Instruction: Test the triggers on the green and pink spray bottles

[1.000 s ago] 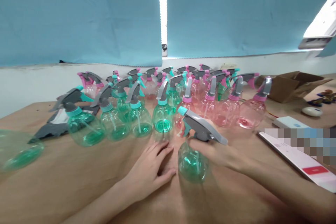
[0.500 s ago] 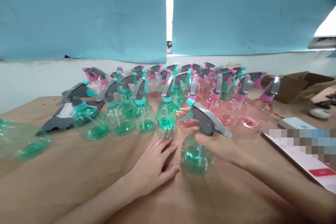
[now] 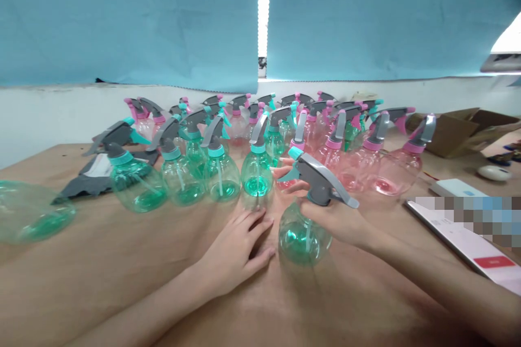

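Observation:
My right hand [image 3: 337,221] is wrapped round the neck of a green spray bottle [image 3: 300,241] with a grey and turquoise spray head. Its thumb side is towards me, and the other fingers stretch out behind the trigger. The bottle looks upright on the table or just over it; I cannot tell which. Beside it, my left hand [image 3: 240,246] lies flat on the wood with fingers spread, holding nothing. Just beyond my left fingertips stands another green spray bottle [image 3: 256,178]. A pink spray bottle [image 3: 354,168] is in the row behind my right hand.
Several more green and pink bottles stand in rows across the wooden table [image 3: 134,260]. A green bottle body [image 3: 35,217] is at the left edge, near a dark grey bag [image 3: 87,181]. On the right are a cardboard box [image 3: 456,130], a white mouse [image 3: 494,173] and a flat printed box [image 3: 459,238].
The view has shifted very slightly, so the table and bottles sit a little higher in the picture. Both hands keep their places, and the right hand's grip on the green spray bottle looks the same.

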Motion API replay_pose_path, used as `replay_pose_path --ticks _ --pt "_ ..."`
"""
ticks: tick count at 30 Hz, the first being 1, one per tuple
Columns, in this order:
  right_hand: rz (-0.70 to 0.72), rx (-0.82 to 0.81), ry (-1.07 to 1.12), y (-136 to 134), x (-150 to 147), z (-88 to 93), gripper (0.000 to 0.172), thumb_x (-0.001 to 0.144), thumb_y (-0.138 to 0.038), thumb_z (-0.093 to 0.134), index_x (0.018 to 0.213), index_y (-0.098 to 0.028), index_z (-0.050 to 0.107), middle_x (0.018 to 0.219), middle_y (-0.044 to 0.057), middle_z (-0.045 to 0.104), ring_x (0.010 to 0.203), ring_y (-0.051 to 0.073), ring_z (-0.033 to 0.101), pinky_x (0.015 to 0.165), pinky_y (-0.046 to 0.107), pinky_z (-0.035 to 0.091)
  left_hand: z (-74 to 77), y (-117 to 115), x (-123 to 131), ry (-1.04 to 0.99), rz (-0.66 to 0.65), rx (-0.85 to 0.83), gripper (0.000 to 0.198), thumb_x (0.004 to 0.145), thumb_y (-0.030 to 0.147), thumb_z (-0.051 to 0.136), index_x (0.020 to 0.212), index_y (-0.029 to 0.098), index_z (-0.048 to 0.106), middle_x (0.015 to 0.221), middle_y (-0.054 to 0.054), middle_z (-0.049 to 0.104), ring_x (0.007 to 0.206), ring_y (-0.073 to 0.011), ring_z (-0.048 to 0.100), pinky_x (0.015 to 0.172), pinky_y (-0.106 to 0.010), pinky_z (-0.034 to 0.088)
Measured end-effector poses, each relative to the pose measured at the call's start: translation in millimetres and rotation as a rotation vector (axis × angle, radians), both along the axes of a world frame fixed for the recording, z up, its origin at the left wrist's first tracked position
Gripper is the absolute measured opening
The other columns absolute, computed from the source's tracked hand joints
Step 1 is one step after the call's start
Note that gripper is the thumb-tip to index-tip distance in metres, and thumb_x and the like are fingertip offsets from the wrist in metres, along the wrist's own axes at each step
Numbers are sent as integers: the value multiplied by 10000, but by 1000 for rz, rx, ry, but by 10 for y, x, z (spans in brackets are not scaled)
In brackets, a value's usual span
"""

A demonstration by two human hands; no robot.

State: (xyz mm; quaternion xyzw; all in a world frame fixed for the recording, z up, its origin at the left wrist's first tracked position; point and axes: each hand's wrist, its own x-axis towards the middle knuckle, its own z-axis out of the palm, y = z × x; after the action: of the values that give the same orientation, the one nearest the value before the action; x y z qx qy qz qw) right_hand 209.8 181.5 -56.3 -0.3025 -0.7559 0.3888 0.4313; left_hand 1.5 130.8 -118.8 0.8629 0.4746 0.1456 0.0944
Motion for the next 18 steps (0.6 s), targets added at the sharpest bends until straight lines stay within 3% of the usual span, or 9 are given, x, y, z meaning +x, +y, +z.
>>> replay_pose_path --ticks 6,12,18 --pt "36 -21 11 10 -4 10 527 660 -85 461 1127 -295 587 938 -4 698 901 208 660 782 349 543 -10 1 -7 6 -7 0 493 945 433 484 1388 218 466 1424 -128 473 1326 -318 398 1090 -546 319" --pt "36 -7 25 1 -6 45 294 647 -98 457 831 -285 589 746 -31 637 848 204 644 727 335 534 -13 -4 -11 7 -11 5 497 948 441 473 1388 210 468 1419 -129 476 1329 -317 391 1085 -536 334" --pt "31 -9 -15 -6 9 57 454 627 -102 454 1000 -316 601 632 -43 566 682 186 600 592 299 494 -5 0 -10 -15 -11 2 495 939 432 492 1386 221 472 1412 -124 486 1324 -329 398 1079 -545 339"
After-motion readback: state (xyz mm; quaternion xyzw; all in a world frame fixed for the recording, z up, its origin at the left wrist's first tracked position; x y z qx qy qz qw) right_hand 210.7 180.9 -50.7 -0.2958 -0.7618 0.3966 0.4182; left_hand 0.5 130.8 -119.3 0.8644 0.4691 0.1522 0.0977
